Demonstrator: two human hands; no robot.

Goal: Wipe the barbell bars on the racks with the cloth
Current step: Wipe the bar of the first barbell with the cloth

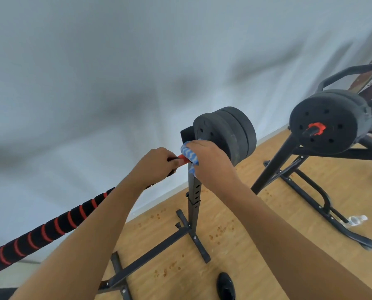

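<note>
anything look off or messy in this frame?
Yes: small orange-brown specks are scattered across the wooden floor around the base of the rack, like crumbs or rust flakes; I cannot tell which. A clear plastic bottle also lies on the floor by the second rack's foot.

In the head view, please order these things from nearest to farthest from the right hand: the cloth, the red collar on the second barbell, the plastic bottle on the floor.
From the right hand:
1. The cloth, held in that hand, on the bar.
2. The red collar, to the right, on the second barbell's end.
3. The plastic bottle, far right, low on the floor.
</note>
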